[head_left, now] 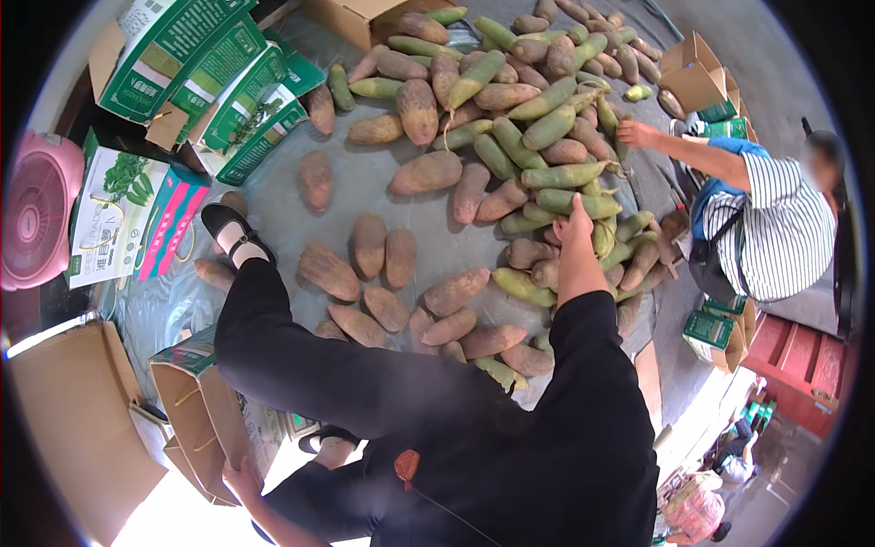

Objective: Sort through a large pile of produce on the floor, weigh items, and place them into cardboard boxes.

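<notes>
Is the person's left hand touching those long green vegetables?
No, the left hand is at the open cardboard box, away from the green vegetables.

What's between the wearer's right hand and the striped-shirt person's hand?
In the head view, green vegetables lie between the right hand and the striped-shirt person's hand.

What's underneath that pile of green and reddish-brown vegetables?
A grey sheet shows along the left edge of the pile and between the loose vegetables there. Under the heaped part near the right hand, stacked vegetables hide whatever lies below.
</notes>
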`<state>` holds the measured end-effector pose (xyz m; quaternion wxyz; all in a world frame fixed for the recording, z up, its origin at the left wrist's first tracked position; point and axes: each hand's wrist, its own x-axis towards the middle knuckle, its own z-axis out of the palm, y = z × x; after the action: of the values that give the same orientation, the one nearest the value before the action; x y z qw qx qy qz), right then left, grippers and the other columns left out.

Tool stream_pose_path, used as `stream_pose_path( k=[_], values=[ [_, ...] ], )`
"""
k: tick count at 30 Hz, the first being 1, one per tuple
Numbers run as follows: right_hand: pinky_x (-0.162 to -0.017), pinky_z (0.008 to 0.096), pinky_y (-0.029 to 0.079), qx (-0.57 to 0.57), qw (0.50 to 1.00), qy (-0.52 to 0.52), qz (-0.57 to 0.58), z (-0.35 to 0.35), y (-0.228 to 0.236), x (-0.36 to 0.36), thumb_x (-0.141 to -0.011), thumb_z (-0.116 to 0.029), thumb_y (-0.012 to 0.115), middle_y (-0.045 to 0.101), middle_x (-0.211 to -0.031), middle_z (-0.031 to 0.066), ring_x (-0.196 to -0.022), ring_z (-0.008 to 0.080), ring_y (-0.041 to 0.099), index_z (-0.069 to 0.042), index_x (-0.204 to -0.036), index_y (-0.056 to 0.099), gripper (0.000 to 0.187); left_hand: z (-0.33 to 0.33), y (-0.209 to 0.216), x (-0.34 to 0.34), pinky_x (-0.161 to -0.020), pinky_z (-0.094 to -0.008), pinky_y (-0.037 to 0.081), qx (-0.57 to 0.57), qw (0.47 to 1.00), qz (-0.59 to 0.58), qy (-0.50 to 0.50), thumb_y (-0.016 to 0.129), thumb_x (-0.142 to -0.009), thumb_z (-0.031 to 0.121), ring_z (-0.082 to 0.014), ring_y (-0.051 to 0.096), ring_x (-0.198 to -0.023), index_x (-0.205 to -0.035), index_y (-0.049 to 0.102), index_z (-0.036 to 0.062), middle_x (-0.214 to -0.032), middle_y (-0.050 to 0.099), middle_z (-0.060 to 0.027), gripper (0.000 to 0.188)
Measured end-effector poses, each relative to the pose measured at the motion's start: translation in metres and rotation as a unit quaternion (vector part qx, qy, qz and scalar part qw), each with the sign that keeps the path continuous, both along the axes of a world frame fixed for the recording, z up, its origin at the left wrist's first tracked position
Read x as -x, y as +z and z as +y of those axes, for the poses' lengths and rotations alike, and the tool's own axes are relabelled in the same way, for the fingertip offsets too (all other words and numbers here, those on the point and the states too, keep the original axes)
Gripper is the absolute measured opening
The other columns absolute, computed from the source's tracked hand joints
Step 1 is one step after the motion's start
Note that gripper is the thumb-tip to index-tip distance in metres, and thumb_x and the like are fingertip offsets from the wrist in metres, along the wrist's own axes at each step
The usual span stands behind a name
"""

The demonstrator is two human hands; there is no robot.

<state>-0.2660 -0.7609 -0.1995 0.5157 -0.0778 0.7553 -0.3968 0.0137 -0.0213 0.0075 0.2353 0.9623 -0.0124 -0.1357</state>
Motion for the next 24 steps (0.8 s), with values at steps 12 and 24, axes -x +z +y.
stream_pose_path(
  k=[12, 24],
  values=[
    [-0.056, 0.0335, 0.048, 0.048, 0.995, 0.030, -0.084, 0.003, -0.022, -0.002, -0.073, -0.018, 0.077, 0.059, -0.092, 0.0079, -0.070, 0.0236, 0.056, -0.010, -0.102, 0.056, 0.037, 0.002, 0.011, 0.004, -0.075, -0.0395, 0.046, -0.089, 0.996, -0.025, -0.022, 0.057, -0.073, 0.006, -0.0360, 0.062, -0.078, -0.096, 0.061, -0.0043, -0.083, 0.063, -0.0232, 0.025],
    [-0.075, 0.0314, 0.046, 0.239, 0.837, 0.486, -0.078, 0.104, 0.132, -0.162, -0.078, -0.010, 0.069, 0.057, -0.108, 0.0041, -0.095, 0.0157, 0.057, -0.006, -0.120, 0.046, 0.048, -0.006, 0.009, 0.007, -0.073, -0.0407, 0.048, -0.128, 0.991, -0.018, 0.045, 0.064, -0.073, 0.011, -0.0362, 0.061, -0.082, -0.097, 0.064, 0.0049, -0.083, 0.063, -0.0190, 0.025]
  ],
)
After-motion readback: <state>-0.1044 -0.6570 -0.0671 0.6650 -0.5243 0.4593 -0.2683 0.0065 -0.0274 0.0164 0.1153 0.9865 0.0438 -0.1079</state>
